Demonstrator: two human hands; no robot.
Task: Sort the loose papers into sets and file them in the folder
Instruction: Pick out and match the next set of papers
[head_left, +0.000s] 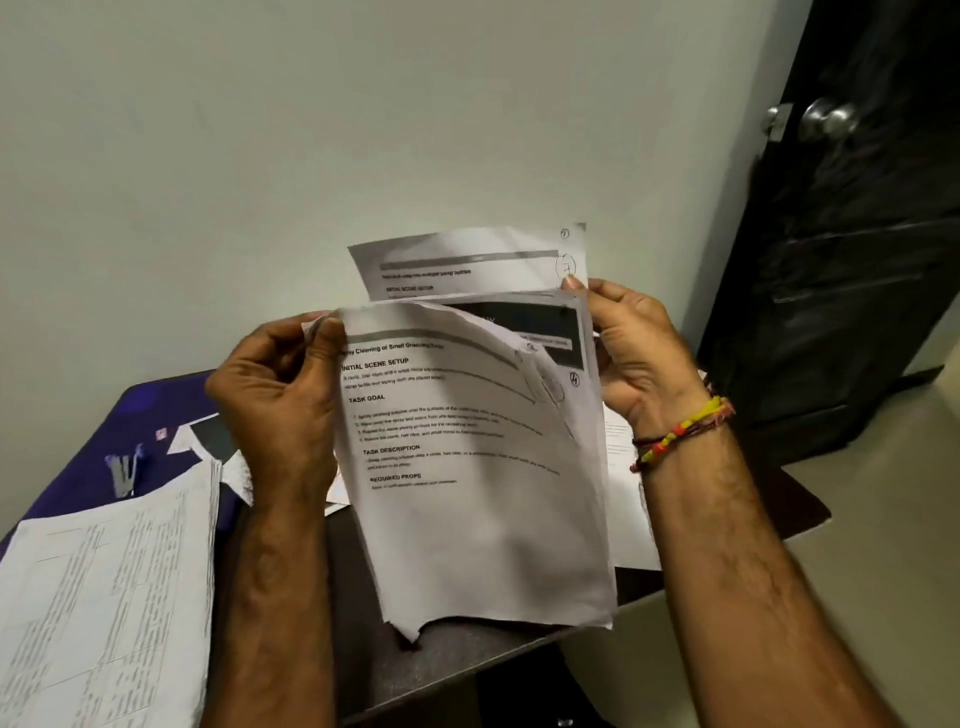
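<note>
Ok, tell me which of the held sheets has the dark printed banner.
The middle sheet, tucked behind the front sheet and before the rear sheet; those two carry only grey header bars.

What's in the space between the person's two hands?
In the head view, a fanned bunch of printed sheets spans the gap: the left hand pinches one top corner, the right hand grips the opposite edge.

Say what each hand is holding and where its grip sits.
Both hold the same sheaf of printed papers. The left hand pinches the front sheet's upper left corner; the right hand grips the sheaf's upper right edge.
</note>
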